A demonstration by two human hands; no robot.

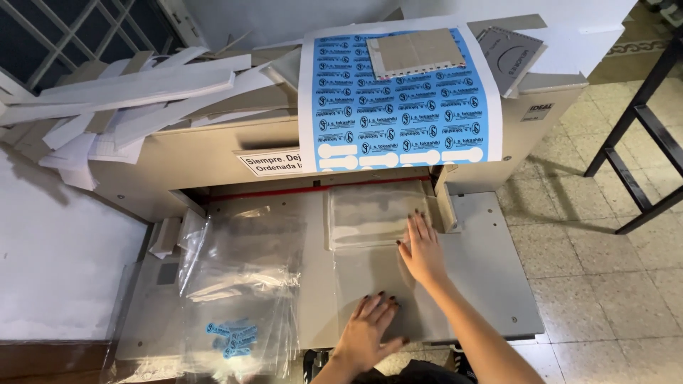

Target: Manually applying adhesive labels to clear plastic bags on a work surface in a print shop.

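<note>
A grey paper-cutting machine [491,270] stood on a speckled tile floor [605,284], its top heaped with white paper offcuts [128,92] and draped with a blue sheet of printed labels [398,107]. On the machine's flat bed lay a stack of clear plastic sheets [370,213], pushed in under the red-edged cutting slot [313,189], its far edge pointing into the machine and its long axis running roughly across the bed. The right hand [421,250] lay open and flat, fingers spread, against the stack's near right corner; the left hand [370,328] rested open, palm down, on the bare bed nearer the body. The step looked like squaring the stack against the side guide; a light, even push seemed called for. Loose clear bags [242,284] lay to the left.
</note>
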